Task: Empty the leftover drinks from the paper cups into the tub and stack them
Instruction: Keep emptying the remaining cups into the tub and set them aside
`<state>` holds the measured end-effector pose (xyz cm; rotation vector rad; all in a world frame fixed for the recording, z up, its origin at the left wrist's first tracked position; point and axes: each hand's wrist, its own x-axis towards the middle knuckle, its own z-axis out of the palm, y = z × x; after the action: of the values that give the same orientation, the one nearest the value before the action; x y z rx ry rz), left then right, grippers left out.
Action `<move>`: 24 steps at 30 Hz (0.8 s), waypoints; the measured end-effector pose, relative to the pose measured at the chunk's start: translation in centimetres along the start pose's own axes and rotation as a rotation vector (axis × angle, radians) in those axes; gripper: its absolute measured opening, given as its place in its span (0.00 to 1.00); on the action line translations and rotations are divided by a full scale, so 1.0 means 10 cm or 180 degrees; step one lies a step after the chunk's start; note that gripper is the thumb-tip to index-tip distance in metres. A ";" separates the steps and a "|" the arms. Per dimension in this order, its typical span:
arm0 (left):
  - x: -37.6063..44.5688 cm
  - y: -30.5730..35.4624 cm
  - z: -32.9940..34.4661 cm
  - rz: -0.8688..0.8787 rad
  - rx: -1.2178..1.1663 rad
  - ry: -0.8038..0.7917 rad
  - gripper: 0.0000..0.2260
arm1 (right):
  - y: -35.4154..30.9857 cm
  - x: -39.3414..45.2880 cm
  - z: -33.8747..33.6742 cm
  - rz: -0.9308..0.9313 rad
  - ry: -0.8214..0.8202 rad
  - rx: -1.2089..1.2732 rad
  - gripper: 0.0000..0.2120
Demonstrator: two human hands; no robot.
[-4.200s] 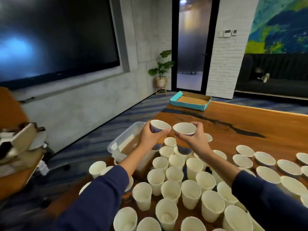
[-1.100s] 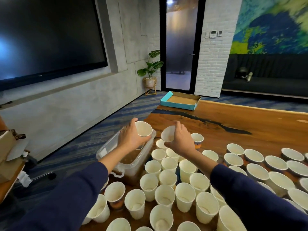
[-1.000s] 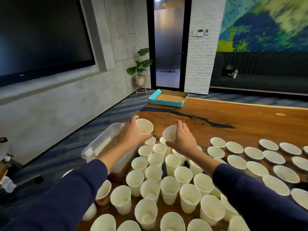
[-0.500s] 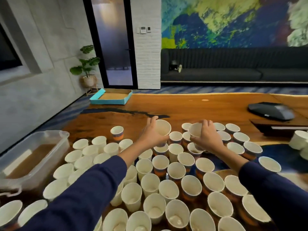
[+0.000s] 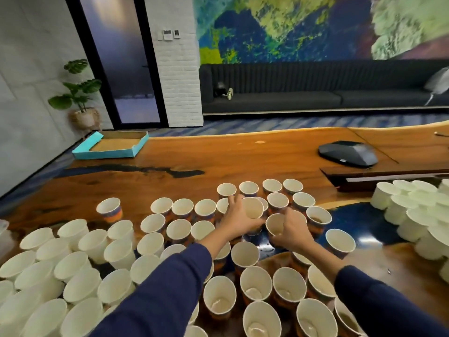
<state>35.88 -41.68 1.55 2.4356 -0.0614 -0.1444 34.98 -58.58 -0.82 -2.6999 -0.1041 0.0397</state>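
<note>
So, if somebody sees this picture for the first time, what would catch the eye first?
Most likely the crowd of white paper cups covering the near part of the wooden table. In its middle, the left hand and the right hand each grip a cup. Behind, a bright blue-green mural fills the far wall above a dark sofa.

Loads of white paper cups (image 5: 150, 244) stand upright across the table's near edge (some with brown dregs); the left hand's cup (image 5: 252, 209) tilts, and stacked ones (image 5: 418, 215) sit at the right edge.
</note>
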 end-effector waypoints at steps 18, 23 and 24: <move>0.30 -0.38 0.57 0.0091 0.0595 -0.0857 0.46 | 0.42 0.50 -0.03 -0.0174 -0.0392 0.0108 0.33; 0.37 -0.42 0.34 0.0044 0.0603 -0.0379 0.34 | 0.65 0.75 -0.14 0.0185 -0.0049 -0.0120 0.26; 0.38 -0.44 0.28 0.0030 0.0639 -0.0346 0.32 | 0.69 0.77 -0.14 0.0238 -0.0082 -0.0194 0.26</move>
<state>39.37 -40.38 -3.76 2.6256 -0.1421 -0.2783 43.23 -64.82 -2.55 -2.7639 -0.0122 0.0953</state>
